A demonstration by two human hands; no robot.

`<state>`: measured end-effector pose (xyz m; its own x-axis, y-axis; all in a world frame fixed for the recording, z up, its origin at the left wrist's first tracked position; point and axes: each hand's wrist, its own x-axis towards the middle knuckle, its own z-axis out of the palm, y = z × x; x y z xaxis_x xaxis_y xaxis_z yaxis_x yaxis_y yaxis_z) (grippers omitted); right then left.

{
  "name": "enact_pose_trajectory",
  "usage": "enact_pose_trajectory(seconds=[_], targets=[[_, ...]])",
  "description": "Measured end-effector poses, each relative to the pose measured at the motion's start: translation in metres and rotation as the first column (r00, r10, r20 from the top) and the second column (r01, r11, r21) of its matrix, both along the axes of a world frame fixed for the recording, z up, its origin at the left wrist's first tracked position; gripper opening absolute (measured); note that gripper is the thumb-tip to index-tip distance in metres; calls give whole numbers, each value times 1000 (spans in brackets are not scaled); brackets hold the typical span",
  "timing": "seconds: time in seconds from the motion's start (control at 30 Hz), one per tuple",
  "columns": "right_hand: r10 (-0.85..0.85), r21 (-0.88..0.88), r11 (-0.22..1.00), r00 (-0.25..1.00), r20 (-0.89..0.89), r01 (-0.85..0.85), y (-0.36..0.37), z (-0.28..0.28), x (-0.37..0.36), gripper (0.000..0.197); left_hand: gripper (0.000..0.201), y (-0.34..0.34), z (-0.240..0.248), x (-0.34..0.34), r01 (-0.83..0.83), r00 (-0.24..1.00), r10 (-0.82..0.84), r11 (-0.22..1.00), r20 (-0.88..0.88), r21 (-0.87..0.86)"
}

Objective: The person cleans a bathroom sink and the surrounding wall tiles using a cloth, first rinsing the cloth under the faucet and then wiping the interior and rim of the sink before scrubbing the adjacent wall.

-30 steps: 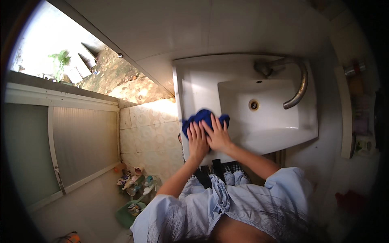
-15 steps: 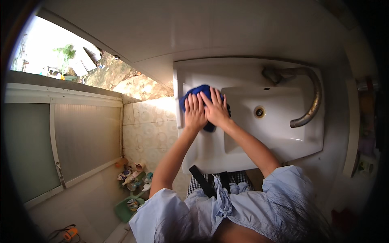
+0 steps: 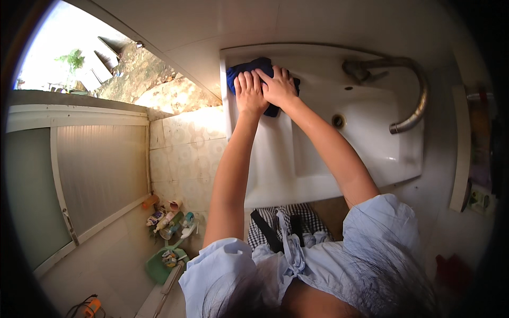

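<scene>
Both hands (image 3: 251,96) press a blue, apparently bunched cloth (image 3: 256,64).

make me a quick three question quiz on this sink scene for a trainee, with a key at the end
1. What colour is the cloth under the left hand and right hand?
2. True or false: the drain is to the right of the cloth.
3. Where does the metal faucet stand on the sink? A) left end B) right end

Key: 1. Blue. 2. True. 3. B.

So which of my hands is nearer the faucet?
Your right hand: it's on the side of the cloth toward the faucet; the left hand is nearer the left edge of the sink.
</scene>
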<state>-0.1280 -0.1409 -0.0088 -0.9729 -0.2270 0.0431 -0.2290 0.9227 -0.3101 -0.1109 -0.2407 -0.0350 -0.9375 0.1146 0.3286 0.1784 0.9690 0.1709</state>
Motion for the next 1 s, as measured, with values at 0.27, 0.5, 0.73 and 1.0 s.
enact_pose_trajectory(seconds=[0.27, 0.5, 0.73, 1.0], targets=[[66, -43, 997, 997, 49, -64, 15, 13, 113, 50, 56, 0, 12, 114, 86, 994, -88, 996, 60, 38], [118, 8, 993, 980, 159, -121, 22, 17, 228, 54, 59, -4, 25, 232, 162, 972, -182, 977, 150, 135], [124, 16, 991, 964, 237, -131, 21, 35, 281, 50, 55, -9, 40, 285, 208, 951, -240, 963, 195, 170], [47, -56, 998, 989, 142, -40, 11, 12, 251, 45, 49, 4, 23, 253, 76, 983, -84, 995, 162, 57]])
